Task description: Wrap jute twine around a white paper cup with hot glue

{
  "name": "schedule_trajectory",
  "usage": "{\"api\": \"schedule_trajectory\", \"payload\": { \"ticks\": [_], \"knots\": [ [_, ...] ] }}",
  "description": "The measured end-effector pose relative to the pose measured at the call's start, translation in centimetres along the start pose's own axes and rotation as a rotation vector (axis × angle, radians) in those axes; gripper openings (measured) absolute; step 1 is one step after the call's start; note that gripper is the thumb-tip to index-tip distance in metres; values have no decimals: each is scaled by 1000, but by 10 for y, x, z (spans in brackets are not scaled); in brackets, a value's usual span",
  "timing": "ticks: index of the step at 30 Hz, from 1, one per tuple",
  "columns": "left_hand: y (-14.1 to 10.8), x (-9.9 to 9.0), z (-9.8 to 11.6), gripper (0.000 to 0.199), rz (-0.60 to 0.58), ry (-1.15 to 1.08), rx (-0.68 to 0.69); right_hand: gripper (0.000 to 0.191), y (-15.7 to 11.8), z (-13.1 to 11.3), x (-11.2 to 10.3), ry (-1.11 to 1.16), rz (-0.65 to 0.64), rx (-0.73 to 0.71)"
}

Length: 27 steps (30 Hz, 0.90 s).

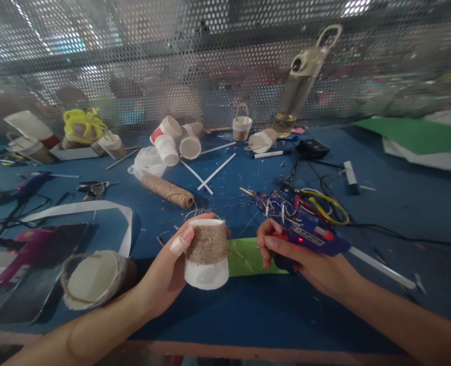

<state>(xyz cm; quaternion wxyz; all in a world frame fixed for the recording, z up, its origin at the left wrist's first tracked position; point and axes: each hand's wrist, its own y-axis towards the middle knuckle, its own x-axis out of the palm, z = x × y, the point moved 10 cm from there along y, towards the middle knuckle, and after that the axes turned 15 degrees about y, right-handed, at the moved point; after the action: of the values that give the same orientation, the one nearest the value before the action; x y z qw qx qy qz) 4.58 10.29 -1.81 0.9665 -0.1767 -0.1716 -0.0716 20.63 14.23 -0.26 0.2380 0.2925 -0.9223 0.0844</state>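
Observation:
My left hand is closed around a white paper cup held with its narrow end up. Brown jute twine is wound round the upper part of the cup, while the lower wall stays bare white. In my right hand is a blue hot glue gun, fingers round its handle, its nozzle pointing to the upper left. A red light glows on its side, and a clear glue stick sticks out at the back. Beyond the cup lies a roll of jute twine.
A twine-trimmed cup basket and a dark phone lie at left. White strips, paper cups and a small twine-handled basket lie farther back. A tall bottle leans by the mesh. Green card is at right.

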Motion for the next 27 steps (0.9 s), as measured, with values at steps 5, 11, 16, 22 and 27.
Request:
{"api": "schedule_trajectory", "payload": {
  "ticks": [5, 11, 16, 22, 27],
  "knots": [
    [-1, -7, -1, 54, 35, 78, 29, 12, 1, -4, 1, -17, 20, -14],
    [-2, -9, 1, 57, 48, 85, 32, 15, -3, -3, 3, -87, 8, 10],
    [-3, -6, -1, 53, 19, 93, 21, 22, -2, -5, 1, -152, 14, -36],
    [-3, -7, -2, 53, 21, 97, 11, 17, -1, -6, 2, -187, 104, 22],
    [-3, -6, -1, 48, 19, 103, 10, 12, -2, -7, -1, -204, 126, 30]
  ]
}}
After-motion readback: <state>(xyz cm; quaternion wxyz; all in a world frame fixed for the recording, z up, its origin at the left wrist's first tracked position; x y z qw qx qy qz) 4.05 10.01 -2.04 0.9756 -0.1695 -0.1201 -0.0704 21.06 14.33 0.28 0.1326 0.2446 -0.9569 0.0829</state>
